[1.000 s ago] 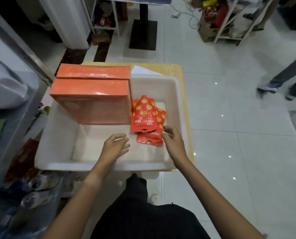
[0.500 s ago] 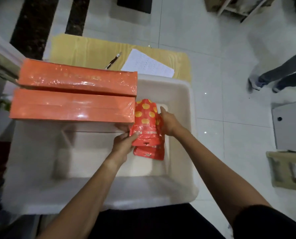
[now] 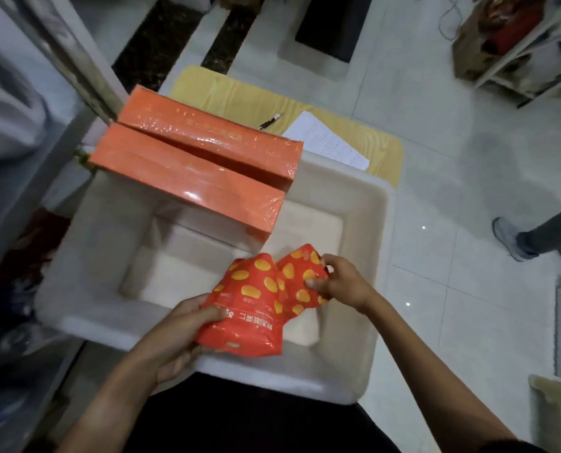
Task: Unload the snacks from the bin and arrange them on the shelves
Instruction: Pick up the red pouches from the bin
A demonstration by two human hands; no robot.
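Both hands are on the goods now: the left hand [image 3: 177,335] grips the near packet [image 3: 239,308] by its lower edge, and the right hand [image 3: 341,282] pinches the second packet [image 3: 300,282] just beside it, above the white bin [image 3: 375,204]. Two orange boxes [image 3: 187,171] sit left, probably propped on the rim. A tiled floor lies around.

Your left hand [image 3: 177,331] grips the nearer red, yellow-spotted snack pouch [image 3: 246,308] by its lower left edge, while your right hand [image 3: 341,286] pinches a second matching pouch [image 3: 300,279] just behind it. You hold both above the white plastic bin [image 3: 367,256]. Two orange film-wrapped boxes [image 3: 194,165] stand side by side in the bin's far left part. A printed sheet [image 3: 328,145] and a pen [image 3: 271,120] lie on the yellow wood-grain bench [image 3: 226,89] beyond.
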